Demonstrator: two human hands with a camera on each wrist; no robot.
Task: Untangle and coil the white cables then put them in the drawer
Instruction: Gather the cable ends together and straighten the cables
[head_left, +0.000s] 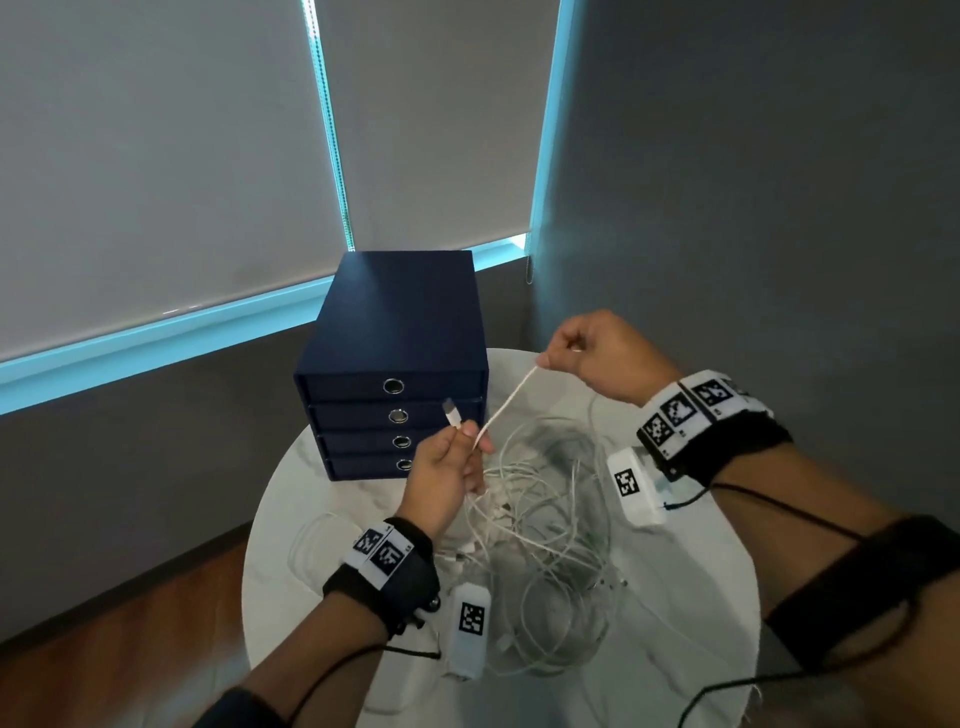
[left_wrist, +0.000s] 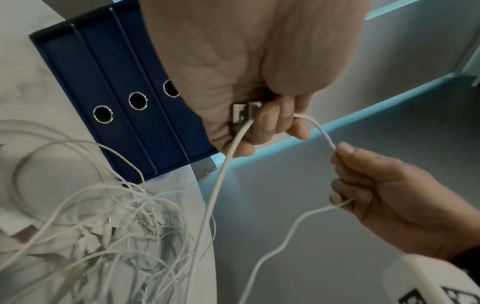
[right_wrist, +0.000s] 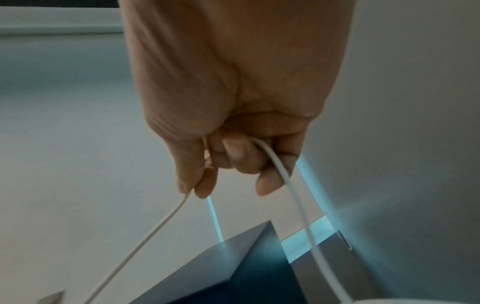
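A tangle of white cables (head_left: 540, 525) lies on the round white table (head_left: 691, 623). My left hand (head_left: 457, 457) grips one white cable near its USB plug (head_left: 451, 413), which sticks up above the fist; the plug (left_wrist: 241, 115) also shows in the left wrist view. That cable (head_left: 506, 405) runs taut up to my right hand (head_left: 576, 348), which pinches it between thumb and fingers, and from there a length hangs back down (right_wrist: 298, 205). A dark blue drawer unit (head_left: 395, 364) with all its drawers closed stands behind the hands.
The drawer unit has ring pulls (head_left: 393, 386) on each drawer front. A coiled white cable (head_left: 311, 545) lies at the table's left. Grey wall (head_left: 753, 208) stands close on the right, window blinds (head_left: 156, 182) behind. Wooden floor (head_left: 130, 623) lies below left.
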